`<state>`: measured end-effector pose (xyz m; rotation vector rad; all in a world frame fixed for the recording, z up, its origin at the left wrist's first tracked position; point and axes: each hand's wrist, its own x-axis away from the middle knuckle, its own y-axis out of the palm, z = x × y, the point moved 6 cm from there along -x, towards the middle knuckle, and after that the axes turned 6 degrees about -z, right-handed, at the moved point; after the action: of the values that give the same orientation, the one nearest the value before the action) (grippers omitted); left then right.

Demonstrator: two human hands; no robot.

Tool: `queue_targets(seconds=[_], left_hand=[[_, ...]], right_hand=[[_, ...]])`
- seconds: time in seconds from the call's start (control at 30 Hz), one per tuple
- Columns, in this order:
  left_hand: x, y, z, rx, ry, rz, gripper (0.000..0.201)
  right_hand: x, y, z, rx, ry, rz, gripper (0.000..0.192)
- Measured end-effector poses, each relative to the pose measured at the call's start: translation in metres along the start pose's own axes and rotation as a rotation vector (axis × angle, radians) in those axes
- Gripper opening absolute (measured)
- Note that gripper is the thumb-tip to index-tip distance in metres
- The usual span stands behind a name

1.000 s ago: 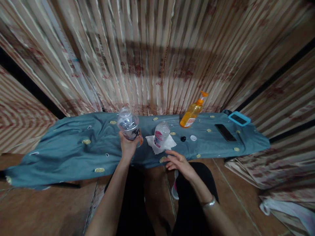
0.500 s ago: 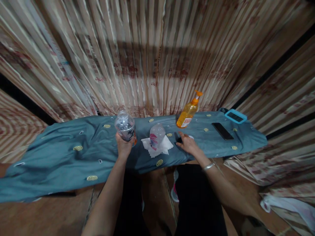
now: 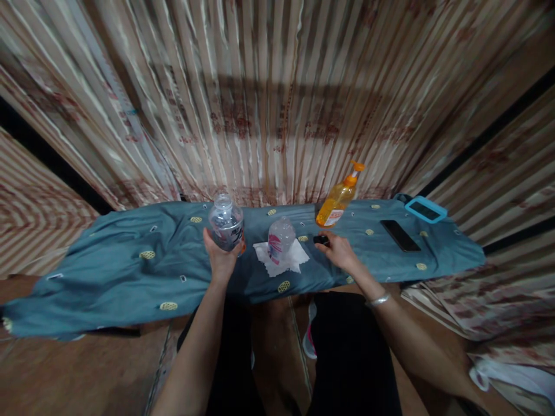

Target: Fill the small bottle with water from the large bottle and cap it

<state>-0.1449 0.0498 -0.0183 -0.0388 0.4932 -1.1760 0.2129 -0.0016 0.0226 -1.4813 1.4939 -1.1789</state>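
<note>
Head view, blue cloth (image 3: 130,271), striped curtains (image 3: 277,98), left hand (image 3: 222,260) gripping bottle (image 3: 225,222), right hand (image 3: 340,251) apparently pinching black cap (image 3: 321,239).

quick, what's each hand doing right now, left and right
Left hand: closed around a clear bottle, held upright.
Right hand: fingertips pinching a small black cap on the blue cloth.

Left hand (image 3: 222,260) around clear bottle (image 3: 226,222), right hand (image 3: 340,252) on black cap (image 3: 321,239)

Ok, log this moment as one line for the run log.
left hand: grips clear bottle, lifted | right hand: fingers on black cap | second bottle: on white napkin
</note>
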Motion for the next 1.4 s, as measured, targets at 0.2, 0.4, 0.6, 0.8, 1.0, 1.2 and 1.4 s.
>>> queue_targets(seconds=[0.2, 0.4, 0.6, 0.8, 1.0, 1.2, 1.4], left_hand=[[0.040, -0.036, 0.060, -0.193, 0.348, 0.101, 0.102], [0.064, 0.035, 0.092, -0.028, 0.387, -0.276, 0.074], [0.055, 0.104, 0.071, 0.121, 0.176, -0.376, 0.107], [0.061, 0.114, 0.049, 0.149, 0.057, -0.394, 0.096], [0.062, 0.117, 0.050, 0.147, 0.057, -0.358, 0.085], [0.062, 0.120, 0.050, 0.148, 0.048, -0.360, 0.084], [0.062, 0.120, 0.049, 0.160, 0.072, -0.347, 0.083]], right_hand=[[0.004, -0.062, -0.045, -0.107, -0.206, 0.040, 0.042], [0.008, -0.098, -0.110, 0.027, -0.404, -0.038, 0.038], [0.001, -0.101, -0.157, 0.325, -0.533, -0.121, 0.032], [-0.004, -0.090, -0.172, 0.513, -0.572, -0.212, 0.026], [-0.009, -0.084, -0.174, 0.617, -0.541, -0.234, 0.027], [-0.016, -0.084, -0.174, 0.659, -0.462, -0.180, 0.040], [-0.016, -0.084, -0.174, 0.667, -0.519, -0.240, 0.035]])
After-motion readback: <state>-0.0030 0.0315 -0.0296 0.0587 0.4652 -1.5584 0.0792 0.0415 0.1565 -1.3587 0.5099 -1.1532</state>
